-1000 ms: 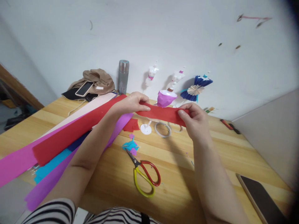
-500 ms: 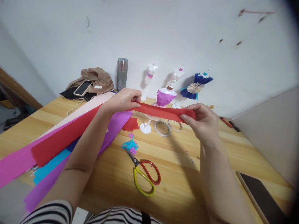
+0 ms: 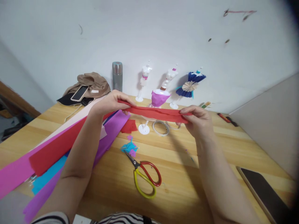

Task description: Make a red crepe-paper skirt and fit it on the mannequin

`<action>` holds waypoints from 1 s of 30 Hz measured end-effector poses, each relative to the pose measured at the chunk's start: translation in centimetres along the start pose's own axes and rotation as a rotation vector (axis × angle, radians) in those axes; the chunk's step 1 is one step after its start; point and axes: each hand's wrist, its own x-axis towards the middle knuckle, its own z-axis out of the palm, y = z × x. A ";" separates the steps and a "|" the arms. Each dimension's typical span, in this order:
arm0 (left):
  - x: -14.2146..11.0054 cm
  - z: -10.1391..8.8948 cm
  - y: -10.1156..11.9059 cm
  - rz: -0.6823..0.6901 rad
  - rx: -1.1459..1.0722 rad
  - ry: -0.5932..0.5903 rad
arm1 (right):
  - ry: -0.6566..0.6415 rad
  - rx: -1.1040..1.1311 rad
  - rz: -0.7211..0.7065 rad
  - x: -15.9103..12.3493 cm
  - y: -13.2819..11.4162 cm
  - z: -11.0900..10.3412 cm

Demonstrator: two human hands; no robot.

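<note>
A long strip of red crepe paper [image 3: 156, 113] is stretched between both hands above the wooden table [image 3: 177, 174]. My left hand [image 3: 111, 102] pinches its left end, fingers closed. My right hand [image 3: 196, 119] grips the right end, fingers curled round it. The strip hangs level, nearly edge-on to me. Beneath it lie rolls of tape [image 3: 160, 128] and a small white stand [image 3: 143, 128]. Red-and-yellow scissors [image 3: 144, 176] lie closer to me, beside paper scraps [image 3: 129, 147].
Long sheets of red, pink, purple and blue paper [image 3: 53, 149] spread over the table's left. At the back stand a steel flask [image 3: 117, 76], small mannequins in paper dresses [image 3: 161, 93], and a phone on a cloth pile [image 3: 80, 91]. A dark tablet [image 3: 263, 194] lies at right.
Both hands drew apart, the left one more, pulling the red strip longer and tauter. The strip turned from broad-face-on to nearly edge-on. The view shifted a little.
</note>
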 end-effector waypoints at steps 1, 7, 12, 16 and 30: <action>0.0 -0.1 -0.1 -0.015 -0.011 -0.005 | -0.005 -0.003 0.006 0.0 0.0 -0.1; -0.2 -0.9 -1.5 0.032 -0.072 -0.041 | -0.026 -0.049 0.019 0.0 0.0 -0.8; 0.1 -0.9 -1.7 0.026 0.041 -0.025 | 0.027 -0.148 0.000 -0.4 -0.1 -0.2; 0.3 -0.3 -1.0 -0.080 0.140 -0.069 | 0.076 -0.222 -0.003 -0.8 -0.6 1.0; -0.4 -1.6 -0.1 -0.155 0.296 -0.130 | 0.014 -0.589 -0.079 -1.2 -1.5 1.3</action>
